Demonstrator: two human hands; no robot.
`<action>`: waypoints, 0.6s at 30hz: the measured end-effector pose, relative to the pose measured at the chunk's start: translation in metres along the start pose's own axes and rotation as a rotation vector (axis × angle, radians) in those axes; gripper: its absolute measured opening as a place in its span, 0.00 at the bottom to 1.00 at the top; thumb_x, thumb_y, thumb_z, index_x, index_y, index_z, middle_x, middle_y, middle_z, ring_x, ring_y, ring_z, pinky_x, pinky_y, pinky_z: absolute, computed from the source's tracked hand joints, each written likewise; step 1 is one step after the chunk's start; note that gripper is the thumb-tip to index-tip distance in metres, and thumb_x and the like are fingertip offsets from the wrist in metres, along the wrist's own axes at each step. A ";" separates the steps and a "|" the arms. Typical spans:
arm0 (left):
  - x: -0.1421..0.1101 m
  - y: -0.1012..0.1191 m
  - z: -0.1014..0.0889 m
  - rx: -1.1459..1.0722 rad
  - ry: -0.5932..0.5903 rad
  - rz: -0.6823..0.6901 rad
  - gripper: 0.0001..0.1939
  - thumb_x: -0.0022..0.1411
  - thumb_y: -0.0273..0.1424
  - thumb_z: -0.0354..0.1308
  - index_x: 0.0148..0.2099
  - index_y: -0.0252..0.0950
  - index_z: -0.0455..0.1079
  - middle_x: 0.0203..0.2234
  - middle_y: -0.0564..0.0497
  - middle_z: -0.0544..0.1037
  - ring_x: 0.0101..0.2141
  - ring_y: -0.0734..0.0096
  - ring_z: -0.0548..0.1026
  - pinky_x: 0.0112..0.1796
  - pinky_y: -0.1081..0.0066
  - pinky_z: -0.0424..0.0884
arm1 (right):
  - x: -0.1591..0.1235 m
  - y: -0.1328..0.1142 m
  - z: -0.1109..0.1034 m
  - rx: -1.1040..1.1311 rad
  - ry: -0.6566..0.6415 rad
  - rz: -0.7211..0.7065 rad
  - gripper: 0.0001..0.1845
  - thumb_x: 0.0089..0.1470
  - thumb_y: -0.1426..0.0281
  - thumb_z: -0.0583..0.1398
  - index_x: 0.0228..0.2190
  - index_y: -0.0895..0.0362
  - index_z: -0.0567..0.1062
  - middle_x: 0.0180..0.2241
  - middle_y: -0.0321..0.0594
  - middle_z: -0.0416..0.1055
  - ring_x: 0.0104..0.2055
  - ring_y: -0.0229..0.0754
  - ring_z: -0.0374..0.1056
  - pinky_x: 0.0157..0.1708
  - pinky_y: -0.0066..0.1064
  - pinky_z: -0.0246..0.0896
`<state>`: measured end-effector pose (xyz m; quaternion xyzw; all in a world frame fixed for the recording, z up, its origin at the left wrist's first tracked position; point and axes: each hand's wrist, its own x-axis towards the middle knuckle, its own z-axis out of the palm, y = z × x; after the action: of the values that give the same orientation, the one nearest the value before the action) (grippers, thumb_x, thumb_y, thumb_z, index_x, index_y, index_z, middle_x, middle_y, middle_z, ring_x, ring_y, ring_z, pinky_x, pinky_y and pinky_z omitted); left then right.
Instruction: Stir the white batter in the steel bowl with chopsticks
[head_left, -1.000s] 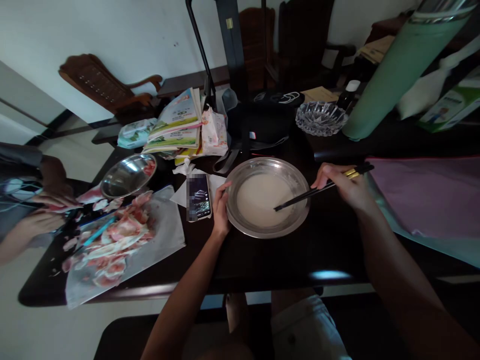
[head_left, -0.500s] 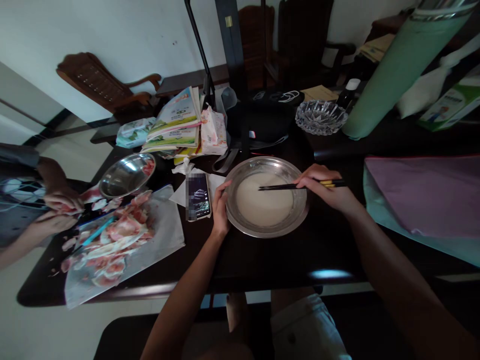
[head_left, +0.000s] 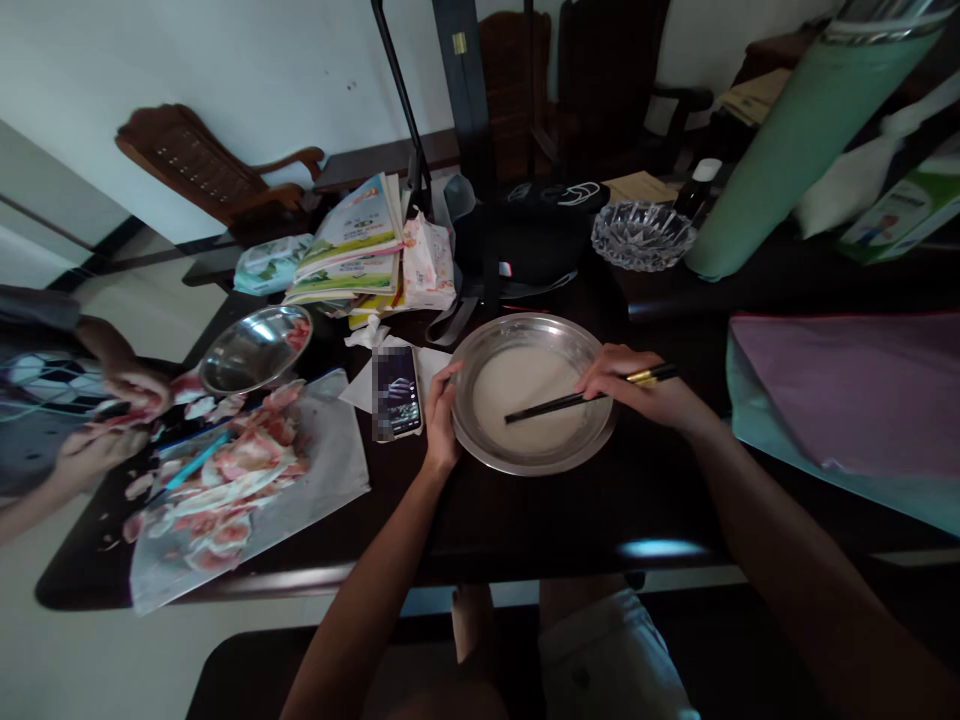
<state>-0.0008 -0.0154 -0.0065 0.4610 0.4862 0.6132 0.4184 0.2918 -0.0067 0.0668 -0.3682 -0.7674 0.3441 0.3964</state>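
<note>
A wide metal basin (head_left: 480,450) stands on the dark table, with a milky white liquid (head_left: 517,385) in its bottom. My left hand (head_left: 442,420) grips the basin's left rim, thumb over the edge and fingers along the outer side. Black chopsticks (head_left: 551,407) with gold bands are held in my right hand (head_left: 637,385) over the basin's right side. Their tips reach into the liquid near its middle. Beside my left hand a phone (head_left: 397,390) with a lit screen lies on white paper (head_left: 360,390).
At the left, another person's hands (head_left: 112,440) handle pinkish peel near a steel bowl (head_left: 247,350). Peel pieces (head_left: 232,470) and a blue-handled tool (head_left: 196,462) lie on a plastic sheet (head_left: 330,450). Behind are books (head_left: 349,240), a glass dish (head_left: 641,237) and a tall green flask (head_left: 802,140).
The chopsticks have swung so their tips are lower and nearer me in the liquid. My right hand has shifted slightly left; my left hand stays on the rim.
</note>
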 end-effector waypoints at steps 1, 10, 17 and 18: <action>0.000 0.000 0.000 -0.010 0.001 -0.006 0.20 0.62 0.46 0.59 0.51 0.40 0.77 0.48 0.47 0.79 0.49 0.58 0.76 0.51 0.61 0.72 | 0.001 0.002 0.005 -0.008 -0.010 -0.036 0.17 0.62 0.56 0.62 0.26 0.49 0.82 0.31 0.37 0.84 0.37 0.46 0.78 0.45 0.42 0.64; -0.001 0.001 0.002 0.015 0.021 -0.011 0.19 0.63 0.44 0.59 0.50 0.40 0.77 0.48 0.47 0.80 0.49 0.58 0.76 0.51 0.62 0.72 | 0.000 0.005 0.008 -0.181 0.235 -0.072 0.20 0.65 0.56 0.59 0.24 0.49 0.80 0.29 0.37 0.82 0.35 0.47 0.74 0.44 0.46 0.60; 0.000 0.001 0.001 0.015 0.018 -0.002 0.20 0.62 0.46 0.59 0.49 0.40 0.77 0.47 0.47 0.80 0.47 0.58 0.76 0.49 0.61 0.72 | -0.010 0.001 -0.029 0.097 0.407 0.124 0.29 0.61 0.47 0.60 0.16 0.50 0.76 0.20 0.37 0.74 0.28 0.46 0.72 0.42 0.44 0.63; 0.000 0.002 0.001 0.017 0.014 0.003 0.20 0.62 0.46 0.59 0.50 0.40 0.77 0.47 0.47 0.80 0.48 0.58 0.76 0.49 0.61 0.72 | -0.011 0.001 -0.031 0.123 0.368 0.150 0.29 0.60 0.46 0.61 0.16 0.50 0.76 0.20 0.36 0.73 0.27 0.45 0.72 0.40 0.43 0.64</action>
<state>0.0005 -0.0157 -0.0045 0.4612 0.4934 0.6128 0.4102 0.3234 -0.0079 0.0762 -0.4562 -0.6301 0.3458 0.5248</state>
